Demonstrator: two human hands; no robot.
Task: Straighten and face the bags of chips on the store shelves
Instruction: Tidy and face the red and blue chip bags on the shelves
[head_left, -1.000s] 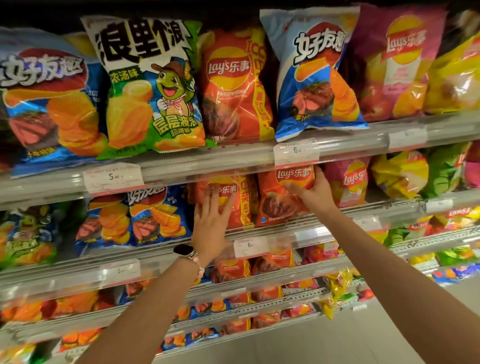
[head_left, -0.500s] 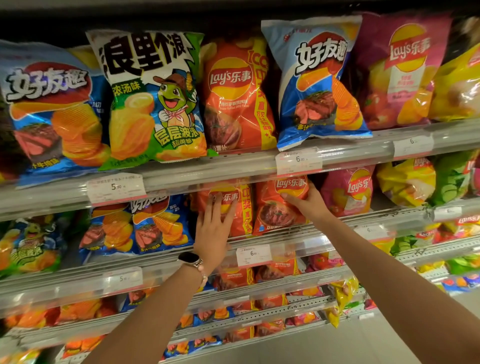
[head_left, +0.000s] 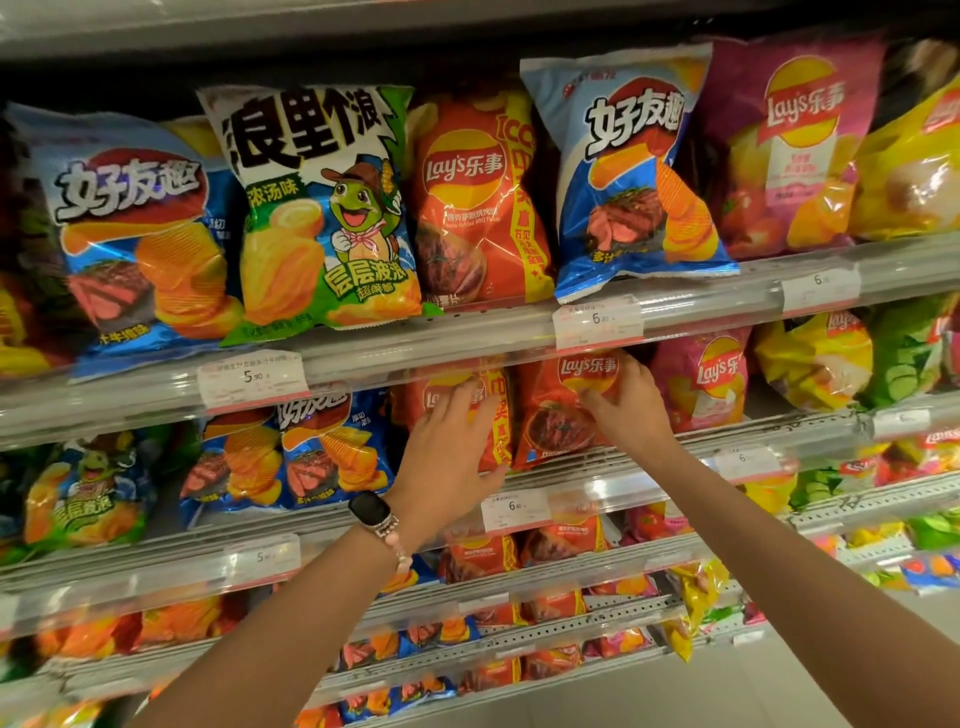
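Observation:
Two red Lay's bags stand side by side on the second shelf. My left hand (head_left: 452, 447), with a watch on its wrist, lies flat with straight fingers against the front of the left red bag (head_left: 496, 415). My right hand (head_left: 631, 400) holds the upper right edge of the right red bag (head_left: 553, 421), fingers curled over its front. Both bags stand upright with labels facing out. Their tops are hidden behind the shelf rail above.
The top shelf carries blue (head_left: 639, 176), green-white (head_left: 322, 208), red (head_left: 467, 202) and pink (head_left: 789, 145) bags. Blue bags (head_left: 332, 447) stand left of my hands, a pink Lay's bag (head_left: 706, 379) to the right. Price tags (head_left: 597, 322) hang on clear rails. Lower shelves hold several more bags.
My right hand slid from the bag's lower right side up over its top front. My left hand stayed flat on the left red bag. The view tilted down slightly.

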